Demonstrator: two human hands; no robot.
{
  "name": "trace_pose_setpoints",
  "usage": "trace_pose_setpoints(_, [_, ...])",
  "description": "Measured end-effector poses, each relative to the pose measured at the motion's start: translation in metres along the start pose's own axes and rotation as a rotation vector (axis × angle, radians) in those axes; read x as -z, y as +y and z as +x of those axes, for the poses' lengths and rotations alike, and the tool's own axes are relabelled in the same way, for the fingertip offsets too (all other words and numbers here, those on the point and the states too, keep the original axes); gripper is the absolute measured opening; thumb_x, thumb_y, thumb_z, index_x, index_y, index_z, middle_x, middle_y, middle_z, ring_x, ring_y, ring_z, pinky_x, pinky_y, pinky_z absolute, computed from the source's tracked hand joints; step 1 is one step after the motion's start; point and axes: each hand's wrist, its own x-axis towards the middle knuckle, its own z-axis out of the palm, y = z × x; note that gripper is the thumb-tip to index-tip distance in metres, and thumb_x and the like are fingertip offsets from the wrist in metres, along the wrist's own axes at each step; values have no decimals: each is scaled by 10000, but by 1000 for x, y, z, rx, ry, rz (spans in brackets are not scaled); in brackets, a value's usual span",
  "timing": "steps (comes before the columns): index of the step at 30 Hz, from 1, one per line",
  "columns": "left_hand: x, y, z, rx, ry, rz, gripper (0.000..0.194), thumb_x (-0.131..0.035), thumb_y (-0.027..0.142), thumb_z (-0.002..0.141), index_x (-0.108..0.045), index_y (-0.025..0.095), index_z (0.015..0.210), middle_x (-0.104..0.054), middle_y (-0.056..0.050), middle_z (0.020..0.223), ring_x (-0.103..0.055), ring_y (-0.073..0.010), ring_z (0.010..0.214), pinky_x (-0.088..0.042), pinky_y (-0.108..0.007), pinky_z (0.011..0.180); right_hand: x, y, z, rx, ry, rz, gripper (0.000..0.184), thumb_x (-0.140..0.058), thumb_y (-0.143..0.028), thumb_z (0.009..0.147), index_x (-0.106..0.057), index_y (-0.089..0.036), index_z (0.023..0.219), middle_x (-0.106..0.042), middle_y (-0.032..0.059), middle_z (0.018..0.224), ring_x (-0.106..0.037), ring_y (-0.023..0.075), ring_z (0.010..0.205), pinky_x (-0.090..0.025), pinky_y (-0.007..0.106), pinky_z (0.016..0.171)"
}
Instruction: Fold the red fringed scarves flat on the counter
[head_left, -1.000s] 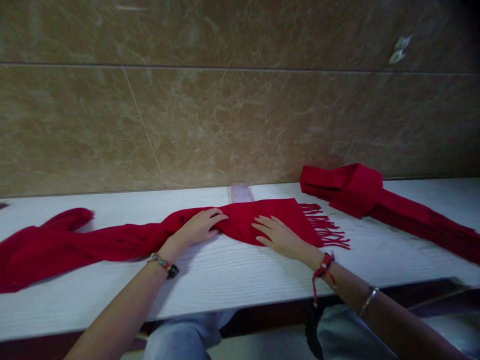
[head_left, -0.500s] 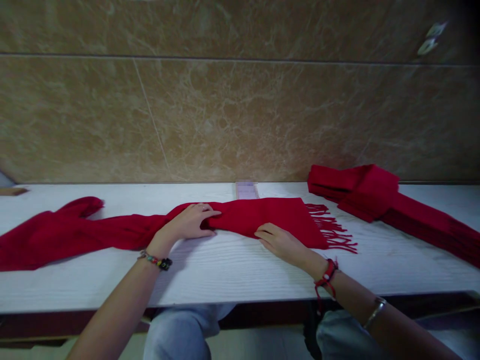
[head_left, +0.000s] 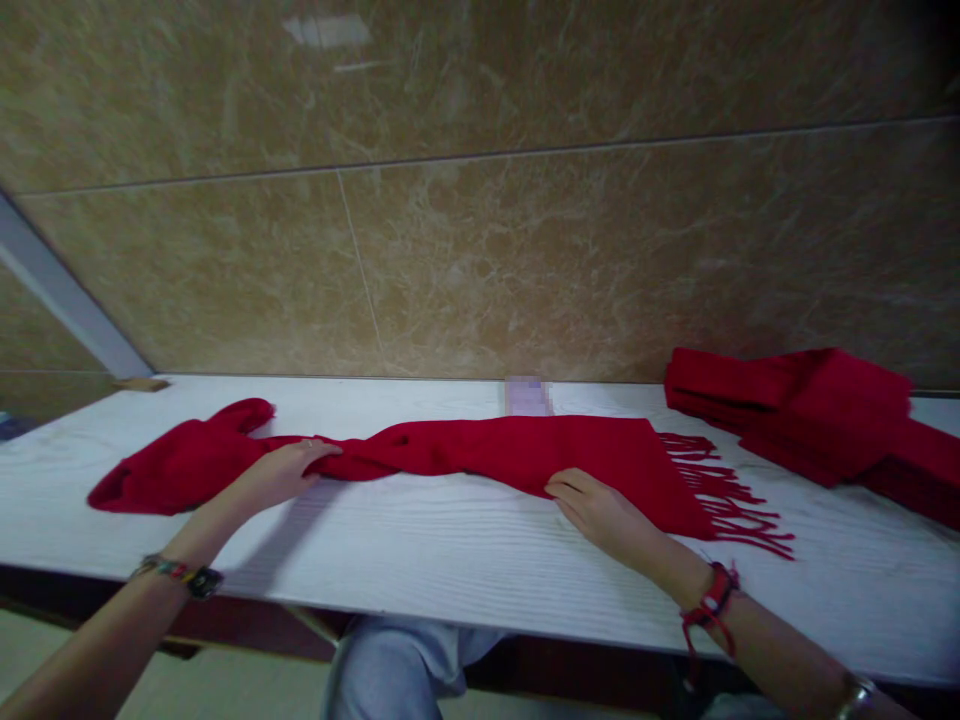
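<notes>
A red scarf (head_left: 480,445) lies lengthwise on the white table (head_left: 420,560). Its right part is flat and ends in a fringe, while the middle is narrow and twisted and the left end is bunched up. My left hand (head_left: 289,472) is closed over the narrow stretch near the bunch, its thumb on the near side. At the near edge of the flat part, my right hand (head_left: 600,510) pinches the cloth between thumb and fingers.
A second red scarf (head_left: 795,410), folded over itself, lies at the right by the wall. A small pixelated slip (head_left: 528,396) sits behind the first scarf. The marbled tile wall (head_left: 525,260) bounds the table's back, and a brown piece (head_left: 141,384) rests at the back left.
My left hand has slid left along the scarf to the twisted stretch. The right hand went from lying flat on the cloth to pinching its near edge. The view has swung left.
</notes>
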Motion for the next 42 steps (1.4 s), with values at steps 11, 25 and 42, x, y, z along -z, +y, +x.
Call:
trace_pose_setpoints(11, [68, -41, 78, 249, 33, 303, 556, -508, 103, 707, -435, 130, 1257, -461, -143, 1280, -406, -312, 1158, -261, -512, 967, -8, 4, 0, -10, 58, 38, 207, -408, -68, 801, -584, -159, 862, -624, 80, 870, -577, 186, 830, -502, 329, 772])
trace_pose_setpoints(25, [9, 155, 87, -678, 73, -210, 447, -605, 395, 744, -536, 186, 1133, -562, -84, 1111, -531, -202, 1009, -404, -312, 883, 8, -3, 3, -112, 71, 150, 185, -499, -79, 774, -572, -155, 926, -607, 74, 871, -558, 189, 831, -499, 340, 742])
trace_pose_setpoints(42, [-23, 190, 111, -783, 299, -242, 185, -451, 188, 866, -614, 167, 950, -651, -36, 852, -584, -131, 760, -452, -232, 685, 10, -3, 6, -233, 77, 183, 116, -539, -161, 810, -590, -152, 914, -609, 61, 835, -571, 171, 783, -483, 291, 728])
